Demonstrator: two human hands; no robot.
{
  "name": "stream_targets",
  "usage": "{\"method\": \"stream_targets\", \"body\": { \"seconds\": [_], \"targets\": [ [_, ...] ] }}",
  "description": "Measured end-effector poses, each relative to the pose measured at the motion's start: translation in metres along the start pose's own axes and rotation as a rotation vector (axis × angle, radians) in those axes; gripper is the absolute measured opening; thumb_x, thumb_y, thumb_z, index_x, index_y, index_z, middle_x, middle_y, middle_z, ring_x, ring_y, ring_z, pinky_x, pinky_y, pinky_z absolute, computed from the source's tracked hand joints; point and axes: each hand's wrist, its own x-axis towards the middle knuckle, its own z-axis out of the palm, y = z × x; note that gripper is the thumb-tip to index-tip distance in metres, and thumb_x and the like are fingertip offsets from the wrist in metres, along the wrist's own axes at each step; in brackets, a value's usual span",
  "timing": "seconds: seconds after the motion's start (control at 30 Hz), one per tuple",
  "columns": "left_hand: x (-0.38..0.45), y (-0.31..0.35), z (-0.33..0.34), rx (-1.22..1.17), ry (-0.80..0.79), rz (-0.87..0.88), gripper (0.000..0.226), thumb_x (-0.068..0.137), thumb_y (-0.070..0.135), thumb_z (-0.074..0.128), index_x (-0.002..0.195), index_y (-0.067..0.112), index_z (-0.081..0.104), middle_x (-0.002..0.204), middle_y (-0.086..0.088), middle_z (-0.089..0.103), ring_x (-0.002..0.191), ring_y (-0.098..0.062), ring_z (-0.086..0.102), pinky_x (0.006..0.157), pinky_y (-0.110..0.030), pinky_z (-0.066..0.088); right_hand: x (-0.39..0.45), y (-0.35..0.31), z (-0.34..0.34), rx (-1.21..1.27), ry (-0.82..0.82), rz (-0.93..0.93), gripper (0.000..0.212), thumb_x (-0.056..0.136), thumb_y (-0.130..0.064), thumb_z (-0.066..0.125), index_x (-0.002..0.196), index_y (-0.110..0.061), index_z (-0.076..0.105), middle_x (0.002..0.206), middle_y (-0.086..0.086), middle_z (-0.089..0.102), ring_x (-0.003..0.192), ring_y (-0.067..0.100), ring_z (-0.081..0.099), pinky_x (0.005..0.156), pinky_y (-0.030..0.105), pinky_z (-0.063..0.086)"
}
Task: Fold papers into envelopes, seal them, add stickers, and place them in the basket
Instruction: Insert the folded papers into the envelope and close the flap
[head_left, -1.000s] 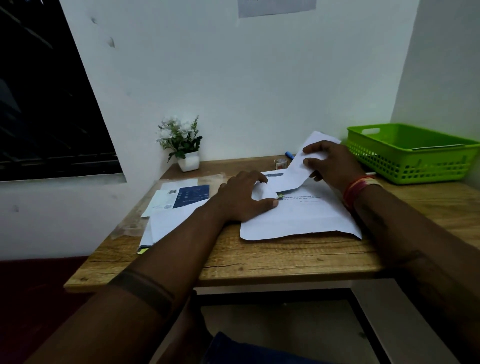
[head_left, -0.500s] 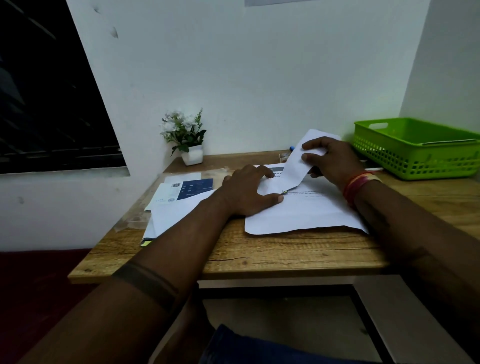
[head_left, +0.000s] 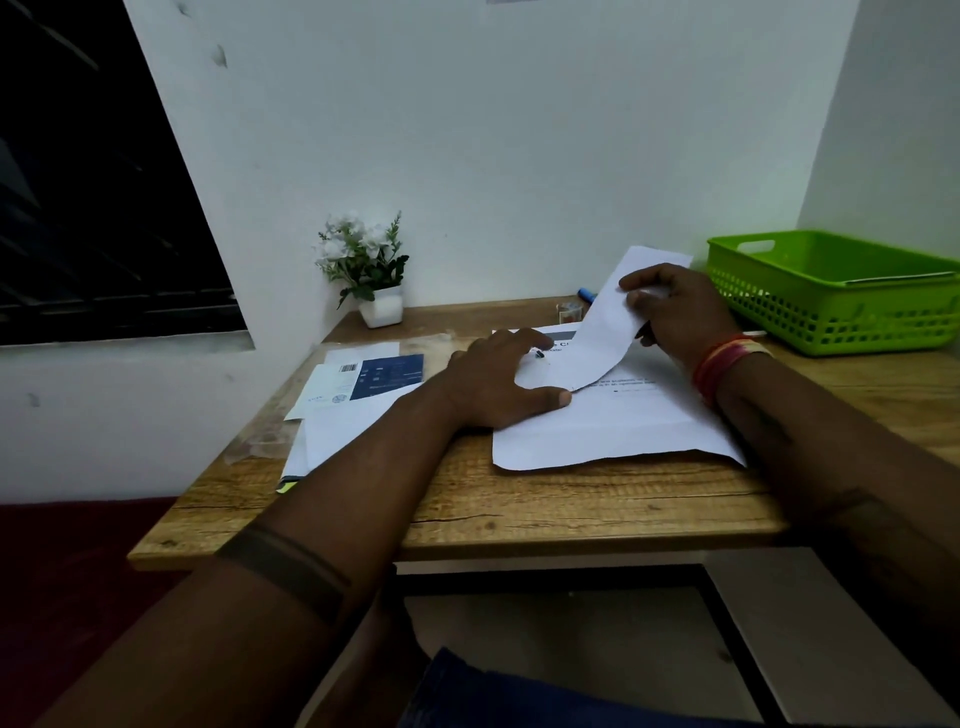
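— Wooden desk (head_left: 519, 499) against a white wall, dim light. What are the fingers doing?

— Right hand (head_left: 680, 312) pinches the raised flap of the paper (head_left: 613, 421); left hand (head_left: 498, 384) lies flat, fingers spread, pressing the sheet to the desk at the fold line.

— And beyond them?

— Spare sheets (head_left: 358, 395) at the left, the green basket (head_left: 831, 317) at the far right.

— Which step?

— Folding, I'd say; nothing is sealed yet. Next, the flap needs laying down squarely and creasing, with the left hand keeping the sheet from sliding.

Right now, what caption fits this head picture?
Left hand presses the paper flat while right hand folds its corner.
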Motion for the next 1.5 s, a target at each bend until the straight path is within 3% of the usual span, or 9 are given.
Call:
{"method": "stream_targets", "body": {
  "seconds": [0.17,0.33,0.5,0.9,1.03,1.07,1.2,1.4,1.5],
  "targets": [
    [0.000,0.002,0.001,-0.020,-0.021,0.014,0.078,0.074,0.078,0.060,0.140,0.042,0.042,0.143,0.006,0.049,0.132,-0.018,0.045,0.109,-0.049,0.040,-0.008,-0.002,0.012,0.090,-0.120,0.149,0.020,0.086,-0.002,0.071,0.105,-0.008,0.065,0.078,0.018,0.065,0.040,0.017,0.062,0.046,0.028,0.056],
    [-0.001,0.006,0.001,-0.008,-0.015,0.012,0.071,0.083,0.071,0.063,0.143,0.039,0.043,0.150,0.006,0.045,0.137,-0.017,0.041,0.112,-0.044,0.037,-0.010,-0.010,0.010,0.167,-0.089,0.250,0.021,0.086,-0.004,0.071,0.106,-0.004,0.065,0.087,0.020,0.069,0.059,0.028,0.068,0.053,0.031,0.059],
    [0.000,0.011,0.001,-0.006,-0.003,0.030,0.069,0.085,0.067,0.065,0.144,0.038,0.043,0.151,0.004,0.046,0.136,-0.019,0.043,0.111,-0.042,0.037,-0.022,-0.018,0.015,0.162,-0.339,0.337,0.012,0.085,-0.008,0.073,0.096,-0.002,0.072,0.089,0.022,0.072,0.058,0.025,0.067,0.051,0.028,0.057],
    [0.004,0.008,0.004,-0.037,0.014,0.044,0.072,0.083,0.066,0.066,0.144,0.035,0.043,0.150,0.003,0.048,0.135,-0.018,0.046,0.109,-0.041,0.040,-0.032,-0.034,0.015,0.123,-0.643,0.400,0.028,0.091,0.001,0.064,0.116,-0.011,0.066,0.094,0.014,0.069,0.072,0.022,0.071,0.062,0.031,0.061],
    [0.004,0.009,0.006,-0.042,0.035,0.048,0.072,0.084,0.064,0.067,0.145,0.034,0.043,0.146,0.003,0.051,0.133,-0.017,0.047,0.106,-0.038,0.041,-0.032,-0.035,0.018,0.020,-0.545,0.305,0.019,0.091,-0.016,0.069,0.109,-0.020,0.064,0.090,0.013,0.071,0.068,0.024,0.070,0.058,0.033,0.058],
    [0.005,0.010,0.006,-0.039,0.035,0.045,0.073,0.084,0.064,0.067,0.145,0.034,0.043,0.146,0.003,0.051,0.133,-0.017,0.047,0.107,-0.039,0.041,-0.030,-0.034,0.016,-0.108,-0.476,0.221,0.007,0.093,-0.024,0.066,0.100,-0.024,0.067,0.092,0.014,0.071,0.072,0.027,0.070,0.065,0.039,0.059],
    [0.008,0.012,0.008,-0.041,0.026,0.045,0.074,0.083,0.067,0.066,0.145,0.036,0.042,0.146,0.005,0.050,0.134,-0.017,0.046,0.109,-0.042,0.039,-0.020,-0.027,0.010,-0.264,-0.337,0.157,0.025,0.093,-0.016,0.059,0.077,-0.028,0.074,0.106,0.012,0.071,0.089,0.030,0.068,0.093,0.047,0.054],
    [0.011,0.014,0.010,-0.050,0.029,0.061,0.082,0.080,0.071,0.065,0.149,0.036,0.038,0.151,0.008,0.047,0.138,-0.014,0.045,0.111,-0.045,0.040,-0.029,-0.033,0.016,-0.115,-0.477,0.306,0.024,0.091,-0.002,0.064,0.107,-0.019,0.066,0.082,0.019,0.068,0.071,0.031,0.069,0.061,0.035,0.053],
    [0.011,0.014,0.010,-0.033,0.032,0.056,0.078,0.082,0.069,0.066,0.148,0.036,0.039,0.149,0.006,0.049,0.136,-0.017,0.046,0.110,-0.046,0.039,-0.023,-0.030,0.013,-0.167,-0.433,0.293,0.022,0.088,-0.007,0.069,0.107,-0.019,0.065,0.080,0.012,0.067,0.067,0.028,0.068,0.066,0.040,0.056]
  ]
}}
